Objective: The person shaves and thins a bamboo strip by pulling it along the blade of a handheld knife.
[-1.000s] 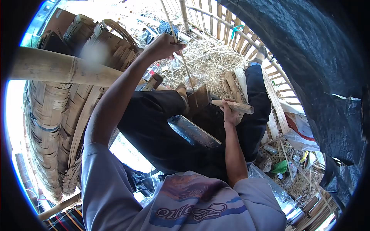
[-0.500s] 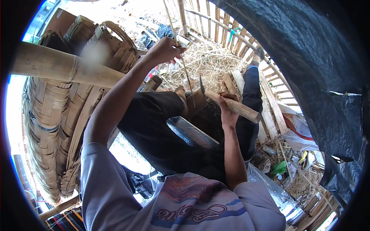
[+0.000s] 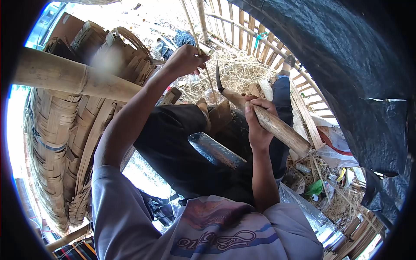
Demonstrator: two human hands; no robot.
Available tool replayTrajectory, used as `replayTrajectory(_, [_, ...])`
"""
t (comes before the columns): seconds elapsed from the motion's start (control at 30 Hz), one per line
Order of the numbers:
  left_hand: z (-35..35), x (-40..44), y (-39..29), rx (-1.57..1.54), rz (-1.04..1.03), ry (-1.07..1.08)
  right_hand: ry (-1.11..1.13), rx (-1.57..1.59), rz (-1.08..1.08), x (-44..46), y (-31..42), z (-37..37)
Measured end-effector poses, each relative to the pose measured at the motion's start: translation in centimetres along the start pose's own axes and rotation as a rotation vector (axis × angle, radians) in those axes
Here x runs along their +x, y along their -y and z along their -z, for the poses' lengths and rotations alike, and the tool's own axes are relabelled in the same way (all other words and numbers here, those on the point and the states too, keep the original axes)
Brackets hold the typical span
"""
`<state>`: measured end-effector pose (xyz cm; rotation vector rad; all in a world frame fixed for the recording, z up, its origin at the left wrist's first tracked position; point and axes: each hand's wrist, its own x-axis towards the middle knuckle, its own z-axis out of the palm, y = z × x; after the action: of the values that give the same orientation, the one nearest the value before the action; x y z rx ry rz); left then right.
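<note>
My left hand [image 3: 187,60] is closed on a long thin strip [image 3: 209,78], which slants from the top of the view down to between my legs. Its lower end lies in front of a brown flat piece [image 3: 221,115] between my legs. My right hand [image 3: 260,123] grips the thick wooden handle [image 3: 281,129] of a knife. The knife's dark curved blade [image 3: 219,77] points up and away from me, just right of the strip and apart from it.
A thick bamboo pole [image 3: 82,78] crosses at the left above woven bamboo rolls [image 3: 47,151]. Straw [image 3: 234,69] covers the ground ahead. A slatted bamboo fence [image 3: 249,32] and black sheeting [image 3: 346,56] stand at the right. A shiny object [image 3: 216,151] lies on my lap.
My right hand has raised the knife towards the camera, and its blade has swung upward, away from the brown piece. My left hand has moved slightly down, still holding the strip.
</note>
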<state>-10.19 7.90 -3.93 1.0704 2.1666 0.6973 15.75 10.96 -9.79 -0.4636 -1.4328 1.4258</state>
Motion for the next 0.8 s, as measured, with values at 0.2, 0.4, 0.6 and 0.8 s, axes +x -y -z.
replayTrajectory(0.2, [-1.6, -0.5, -0.9, 0.155, -0.061, -0.087, 0.007, -0.162, 0.138, 0.5, 1.9, -2.0])
replayTrajectory(0.4, [-2.3, -0.9, -1.6, 0.200, -0.165, -0.214, -0.065, -0.070, 0.175, 1.2, 3.1, -3.6])
replayTrajectory(0.6, [-2.4, -0.9, -1.4, 0.191, -0.192, -0.260, 0.010, -0.253, 0.049, 0.1, 0.7, -2.8])
replayTrajectory(0.8, [-2.6, -1.8, -2.0, 0.354, -0.114, -0.212, -0.090, -0.149, 0.084, 0.1, 1.0, -3.1])
